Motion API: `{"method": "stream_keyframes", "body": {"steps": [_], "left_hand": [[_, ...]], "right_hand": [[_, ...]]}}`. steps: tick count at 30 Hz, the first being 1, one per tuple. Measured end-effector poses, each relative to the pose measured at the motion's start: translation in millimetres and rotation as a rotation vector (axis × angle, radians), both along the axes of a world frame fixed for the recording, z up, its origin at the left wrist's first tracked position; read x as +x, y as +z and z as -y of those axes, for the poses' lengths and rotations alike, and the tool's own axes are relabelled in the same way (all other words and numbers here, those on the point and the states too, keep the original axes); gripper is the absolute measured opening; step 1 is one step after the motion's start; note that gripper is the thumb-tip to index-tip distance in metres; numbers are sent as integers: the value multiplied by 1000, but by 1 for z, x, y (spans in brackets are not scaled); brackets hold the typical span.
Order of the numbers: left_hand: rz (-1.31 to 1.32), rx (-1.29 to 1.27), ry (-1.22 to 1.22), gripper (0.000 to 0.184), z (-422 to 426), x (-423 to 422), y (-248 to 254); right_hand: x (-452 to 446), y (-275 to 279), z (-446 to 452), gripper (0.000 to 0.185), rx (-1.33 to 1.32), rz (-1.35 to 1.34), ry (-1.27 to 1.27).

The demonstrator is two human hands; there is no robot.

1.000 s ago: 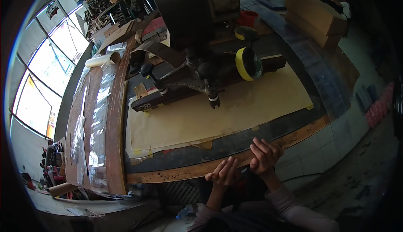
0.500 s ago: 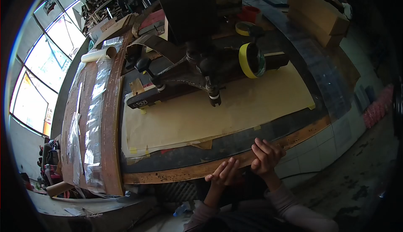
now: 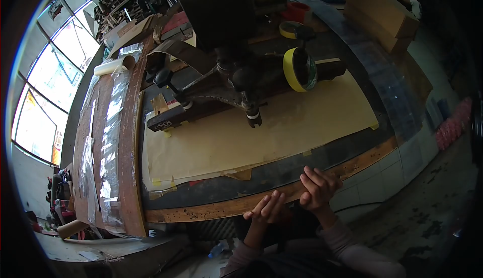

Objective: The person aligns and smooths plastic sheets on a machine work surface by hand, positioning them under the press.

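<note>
My left hand (image 3: 266,208) is at the front wooden edge (image 3: 211,210) of the work table, with its fingers stretched and nothing seen in it. To its right, my right hand (image 3: 319,188) is raised over the same edge, palm partly turned inward, fingers apart and slightly bent. Beyond both hands lies a large sheet of tan paper (image 3: 251,144) on a dark table surface. Across the paper's far side runs a dark bar (image 3: 173,119), under a black machine head with metal arms (image 3: 216,94). Whether my fingertips touch the wood, I cannot tell.
A roll of yellow tape (image 3: 290,71) hangs by the machine's right side. On the left, a brown board (image 3: 123,177) carries clear plastic film and a paper roll (image 3: 114,66). A cardboard box (image 3: 375,13) stands at the back right, with pink wrapped material (image 3: 453,127) below.
The view has shifted slightly, so the machine and the left board sit a little further left. Both hands keep nearly the same pose at the table edge.
</note>
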State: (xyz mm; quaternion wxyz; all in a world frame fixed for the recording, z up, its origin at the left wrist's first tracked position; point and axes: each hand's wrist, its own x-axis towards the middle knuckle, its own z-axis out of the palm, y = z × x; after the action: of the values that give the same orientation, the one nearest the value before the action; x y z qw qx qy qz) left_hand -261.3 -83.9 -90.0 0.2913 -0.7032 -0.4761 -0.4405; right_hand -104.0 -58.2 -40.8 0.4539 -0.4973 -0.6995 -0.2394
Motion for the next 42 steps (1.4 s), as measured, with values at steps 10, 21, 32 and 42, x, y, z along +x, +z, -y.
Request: {"method": "stream_keyframes", "body": {"steps": [10,21,32,42], "left_hand": [[0,12,-5,28,-2,0,3],[-22,100,46,17,-10,6,10],[91,49,6,26,-13,8,-1],[121,94,-2,27,-17,9,7]], "right_hand": [[1,0,0,37,6,4,2],[-2,1,-2,38,23,-15,3],[8,25,15,54,-226,55,127],[20,74,14,29,-214,-53,244]]}}
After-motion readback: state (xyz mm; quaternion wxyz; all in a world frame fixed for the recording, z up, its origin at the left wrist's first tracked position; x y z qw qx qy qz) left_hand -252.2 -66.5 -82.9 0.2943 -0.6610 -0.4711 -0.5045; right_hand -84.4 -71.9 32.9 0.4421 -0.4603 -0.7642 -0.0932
